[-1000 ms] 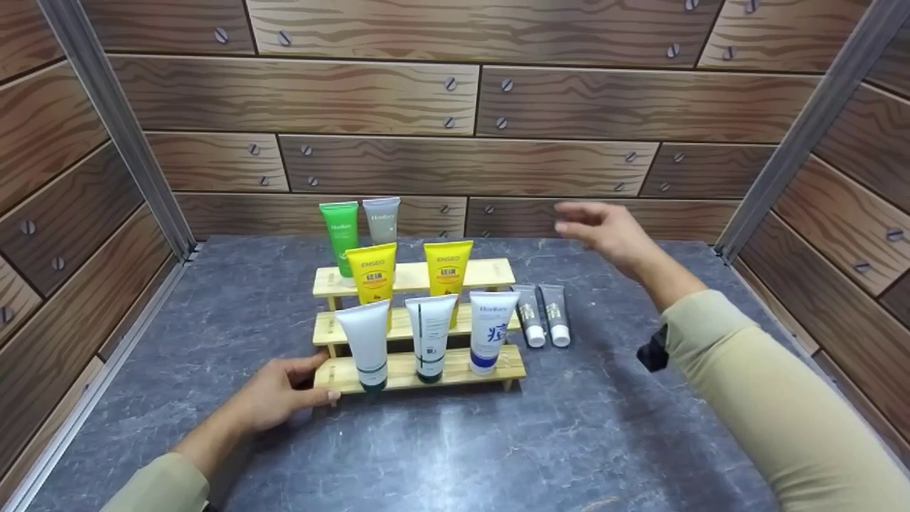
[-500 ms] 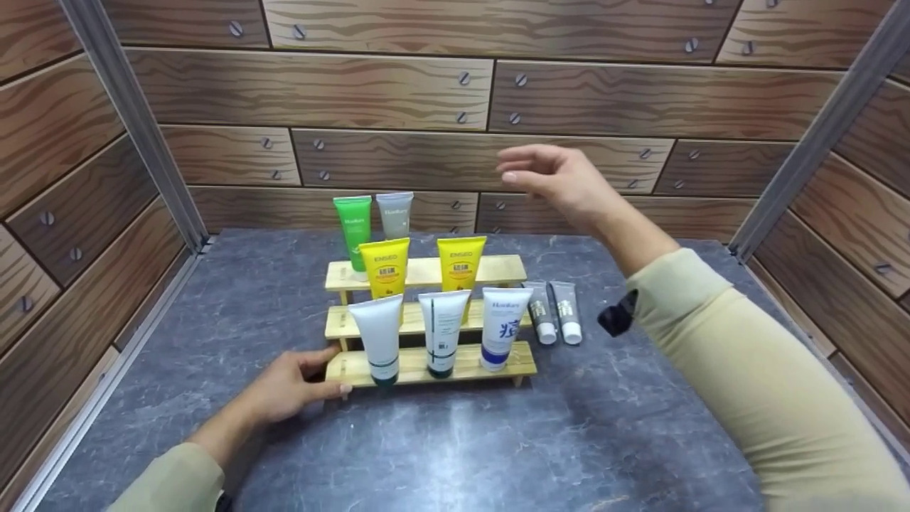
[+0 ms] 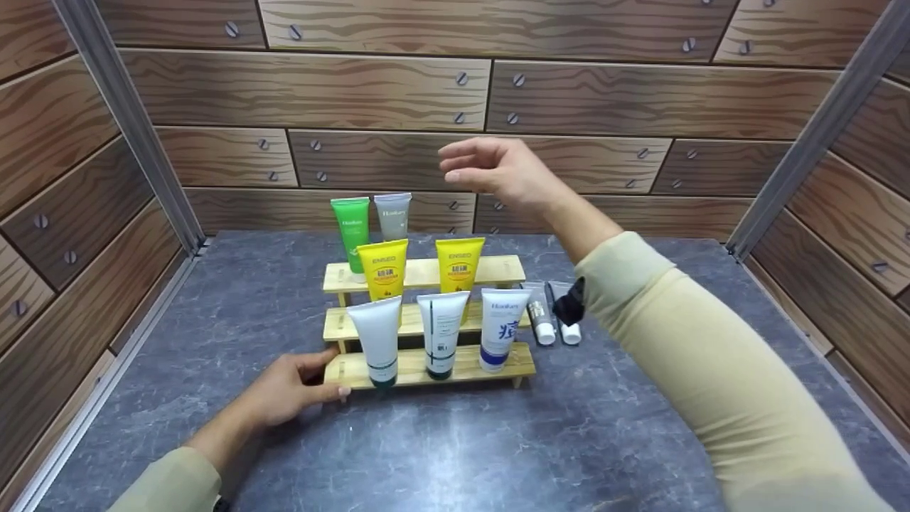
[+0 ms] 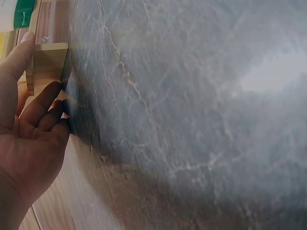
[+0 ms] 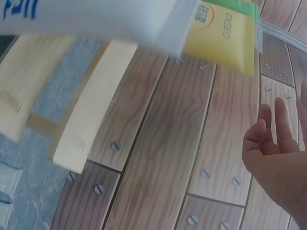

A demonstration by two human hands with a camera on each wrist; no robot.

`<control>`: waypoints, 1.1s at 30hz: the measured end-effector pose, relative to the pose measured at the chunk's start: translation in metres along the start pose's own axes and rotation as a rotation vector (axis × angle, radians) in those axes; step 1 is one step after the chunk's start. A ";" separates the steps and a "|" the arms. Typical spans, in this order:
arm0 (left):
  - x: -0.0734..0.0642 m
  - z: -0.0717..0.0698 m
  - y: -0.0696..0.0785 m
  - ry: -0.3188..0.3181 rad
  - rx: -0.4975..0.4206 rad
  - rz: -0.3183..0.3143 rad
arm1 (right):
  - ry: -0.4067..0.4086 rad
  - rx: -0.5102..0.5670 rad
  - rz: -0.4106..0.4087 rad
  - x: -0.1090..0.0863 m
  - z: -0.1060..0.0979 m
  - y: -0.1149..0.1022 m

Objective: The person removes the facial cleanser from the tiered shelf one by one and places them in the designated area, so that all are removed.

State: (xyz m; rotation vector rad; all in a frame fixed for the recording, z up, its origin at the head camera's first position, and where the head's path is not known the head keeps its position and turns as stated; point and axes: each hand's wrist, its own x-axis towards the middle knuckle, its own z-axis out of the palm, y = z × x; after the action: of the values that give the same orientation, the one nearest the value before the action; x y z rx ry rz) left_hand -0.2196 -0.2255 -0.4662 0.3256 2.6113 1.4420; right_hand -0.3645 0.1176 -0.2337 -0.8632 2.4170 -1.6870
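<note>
A three-step wooden display stand [image 3: 498, 269] holds upright squeeze tubes. My left hand [image 3: 281, 387] grips its lower left end, thumb at the bottom step's front edge and the other fingers behind; in the left wrist view they curl by the stand's leg [image 4: 50, 55]. My right hand [image 3: 501, 171] hovers with nothing in it above the back step, fingers loosely bent and pointing left. Nearest to it are a grey tube [image 3: 392, 215] and a green tube [image 3: 352, 227] at the back left. Yellow tubes [image 3: 459, 262] occupy the middle step, white tubes [image 3: 374, 331] the front one.
Two small grey tubes with white caps [image 3: 544, 333] lie on the marbled dark table [image 3: 640, 427], right of the stand; the right cuff partly covers one. Wood-patterned walls [image 3: 398, 92] enclose the back and sides, with metal corner posts [image 3: 135, 121].
My right hand has moved left and up, from beyond the stand's right end to over the back step. My left hand stays on the stand; the head view has shifted slightly.
</note>
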 end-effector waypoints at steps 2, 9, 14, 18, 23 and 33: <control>0.000 0.000 0.000 -0.002 0.000 -0.001 | -0.013 -0.017 0.008 0.003 0.005 0.000; 0.000 -0.002 0.002 -0.005 -0.001 -0.020 | -0.096 -0.019 0.032 0.010 0.025 0.001; 0.000 -0.002 0.001 -0.008 -0.009 -0.020 | -0.142 -0.002 0.039 0.015 0.039 0.004; -0.001 -0.001 0.001 -0.011 -0.021 -0.012 | -0.178 -0.018 0.040 0.017 0.047 0.006; -0.001 -0.001 0.001 -0.005 -0.020 -0.008 | -0.223 -0.041 0.052 0.019 0.053 0.008; -0.001 0.000 0.001 -0.010 0.004 -0.015 | -0.291 -0.013 0.109 0.019 0.052 0.012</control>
State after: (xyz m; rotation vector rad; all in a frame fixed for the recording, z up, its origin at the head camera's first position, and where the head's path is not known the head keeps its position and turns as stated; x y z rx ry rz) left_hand -0.2184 -0.2253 -0.4648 0.3124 2.6038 1.4263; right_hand -0.3660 0.0672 -0.2600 -0.8912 2.2380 -1.4000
